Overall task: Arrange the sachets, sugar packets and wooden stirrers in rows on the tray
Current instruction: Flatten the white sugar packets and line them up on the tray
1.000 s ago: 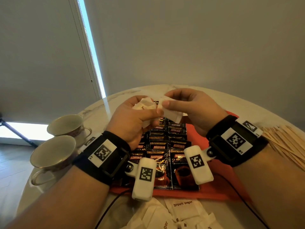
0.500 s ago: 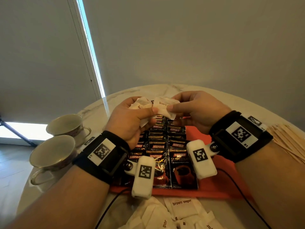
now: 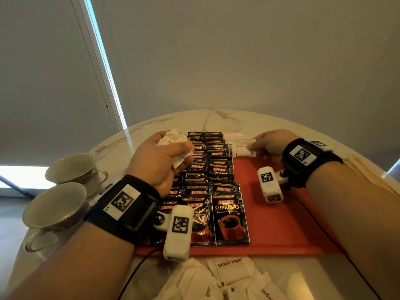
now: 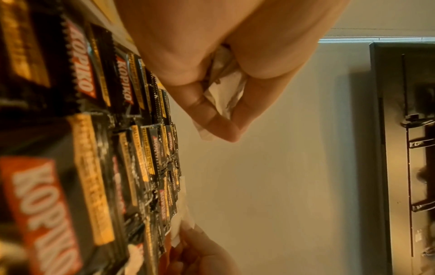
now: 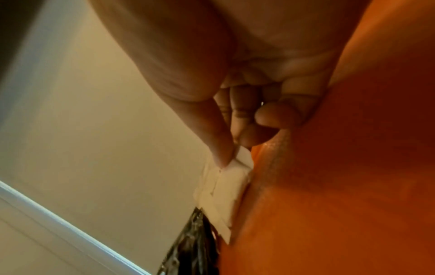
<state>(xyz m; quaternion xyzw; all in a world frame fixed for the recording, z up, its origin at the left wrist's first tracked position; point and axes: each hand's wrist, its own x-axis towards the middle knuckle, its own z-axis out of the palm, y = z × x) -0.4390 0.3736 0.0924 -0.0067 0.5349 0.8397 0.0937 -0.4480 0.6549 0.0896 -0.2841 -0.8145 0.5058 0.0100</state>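
A red tray (image 3: 279, 215) carries overlapping rows of black Kopiko sachets (image 3: 229, 217), also seen in the left wrist view (image 4: 98, 167). My left hand (image 3: 164, 156) hovers over the far sachets and grips a bunch of white sugar packets (image 3: 173, 139) (image 4: 223, 96). My right hand (image 3: 266, 146) is at the tray's far edge, right of the sachets, and pinches one white sugar packet (image 3: 242, 148) (image 5: 223, 186) that lies against the tray (image 5: 341, 186). More brown sugar packets (image 3: 231, 269) lie loose on the table in front of the tray. Wooden stirrers (image 3: 368, 169) lie at the right.
Two empty teacups (image 3: 54, 208) (image 3: 73, 167) stand at the table's left edge. A black cable (image 3: 324, 232) crosses the tray's right side. The round marble table (image 3: 216, 120) ends at a wall behind.
The hands have parted. My right hand has carried one sugar packet right and down to the tray's far edge. My left hand has stayed over the sachets with its bunch.
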